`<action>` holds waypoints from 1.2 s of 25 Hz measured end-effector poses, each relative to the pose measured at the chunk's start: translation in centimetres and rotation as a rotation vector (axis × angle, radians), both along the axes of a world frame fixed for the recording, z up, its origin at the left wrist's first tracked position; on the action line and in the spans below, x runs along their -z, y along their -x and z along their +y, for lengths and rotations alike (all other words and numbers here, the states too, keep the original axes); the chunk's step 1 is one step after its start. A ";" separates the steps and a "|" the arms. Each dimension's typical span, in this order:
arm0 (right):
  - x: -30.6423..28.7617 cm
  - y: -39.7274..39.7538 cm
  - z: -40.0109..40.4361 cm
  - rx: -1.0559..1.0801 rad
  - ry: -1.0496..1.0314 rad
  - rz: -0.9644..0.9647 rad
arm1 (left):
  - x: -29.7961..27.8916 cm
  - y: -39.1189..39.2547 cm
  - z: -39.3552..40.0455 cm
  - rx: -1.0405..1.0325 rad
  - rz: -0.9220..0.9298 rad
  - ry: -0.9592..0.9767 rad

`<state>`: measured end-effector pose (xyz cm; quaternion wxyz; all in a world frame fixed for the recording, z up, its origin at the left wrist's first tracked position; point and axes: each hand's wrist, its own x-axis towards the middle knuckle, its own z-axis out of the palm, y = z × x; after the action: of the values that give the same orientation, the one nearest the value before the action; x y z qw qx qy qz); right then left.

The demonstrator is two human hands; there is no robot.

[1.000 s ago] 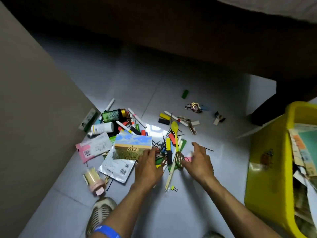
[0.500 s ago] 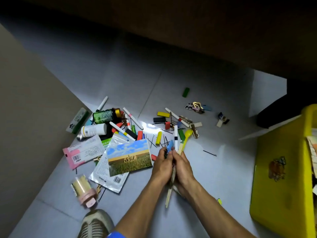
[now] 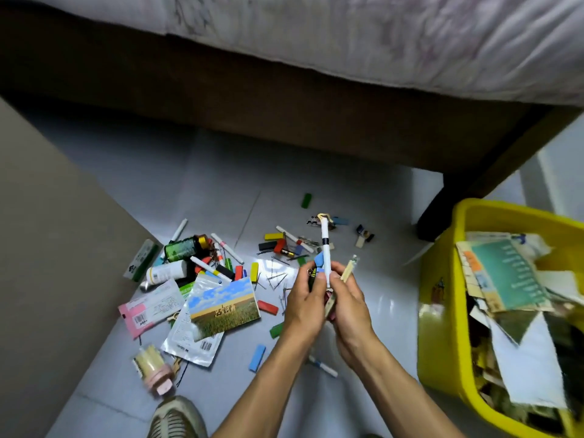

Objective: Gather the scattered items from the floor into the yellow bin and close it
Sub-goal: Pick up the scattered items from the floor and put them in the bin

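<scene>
White plastic stands tallest in what we hold: a white marker [image 3: 325, 248] with a dark band rises straight up out of our fingers, its top well above our knuckles. Our left hand [image 3: 305, 306] and right hand [image 3: 349, 306] are pressed together, fingers curled round one shared bundle of small items [image 3: 328, 298]; a blue piece [image 3: 319, 260] pokes out just left of the marker, and a pale flat stick [image 3: 347, 270] slants up from the right fingers. What else sits inside the grip we cannot tell. Just left of our fingers, down on the grey tiled floor [image 3: 221, 191], lie thin dark pins [image 3: 276, 279], a red block [image 3: 267, 306] and a yellow block [image 3: 254, 272]. Farther left a landscape postcard [image 3: 223, 304] rests over a silvery packet [image 3: 192, 343], with a pink-and-white packet [image 3: 148, 311], a white bottle [image 3: 166, 272] and a green bottle [image 3: 185, 246] beyond it. Beyond our fingertips, more markers, coloured blocks and a green block [image 3: 306, 200] are scattered. Below our left wrist lie a blue block [image 3: 257, 358] and a small white pen [image 3: 324, 368]; a pink-capped jar [image 3: 155, 368] lies far to the lower left near our shoe [image 3: 177, 418]. To the right of our right hand, near but apart, stands the yellow bin [image 3: 442, 327], open and crowded with papers. A bed [image 3: 379, 42] spans the far side.
</scene>
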<state>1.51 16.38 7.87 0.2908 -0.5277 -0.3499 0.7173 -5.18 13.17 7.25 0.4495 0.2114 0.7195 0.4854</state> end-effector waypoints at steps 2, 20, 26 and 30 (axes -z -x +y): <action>-2.8 -2.5 0.8 0.024 -0.073 -0.002 | -3.3 -2.6 1.0 0.057 0.019 -0.037; -6.1 -23.4 6.9 -0.432 -0.757 -0.962 | -7.1 -17.0 6.6 0.457 0.246 -0.128; -3.7 -23.3 9.1 -0.552 -0.711 -1.279 | -4.3 -12.6 5.5 0.387 0.238 -0.042; -5.3 -23.0 6.4 -0.251 -0.806 -1.408 | -3.8 -11.6 4.8 0.336 0.215 -0.045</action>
<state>24.46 22.77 13.17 0.0881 -0.6661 -0.7378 0.0648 6.44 17.93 11.05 0.4399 0.3892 0.7068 0.3942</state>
